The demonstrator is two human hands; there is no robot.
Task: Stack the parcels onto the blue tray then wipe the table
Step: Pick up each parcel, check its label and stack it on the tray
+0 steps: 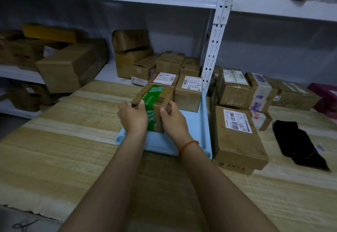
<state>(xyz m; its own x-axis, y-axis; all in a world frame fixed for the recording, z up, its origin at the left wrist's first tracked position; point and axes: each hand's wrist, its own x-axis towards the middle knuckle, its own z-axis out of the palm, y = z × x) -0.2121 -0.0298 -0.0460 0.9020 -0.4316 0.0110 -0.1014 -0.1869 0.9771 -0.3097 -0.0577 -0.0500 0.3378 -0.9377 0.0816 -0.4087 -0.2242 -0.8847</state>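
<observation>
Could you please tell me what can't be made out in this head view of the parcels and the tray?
- Blue tray: its floor is mostly hidden by parcels and both forearms.
- Green-taped parcel: its base is behind the left hand and right hand.
- Parcel labels: print too small.
- Black cloth: too dark for detail.

Cardboard parcel, glossy green tape; smooth plastic tray; wood-grain table.
</observation>
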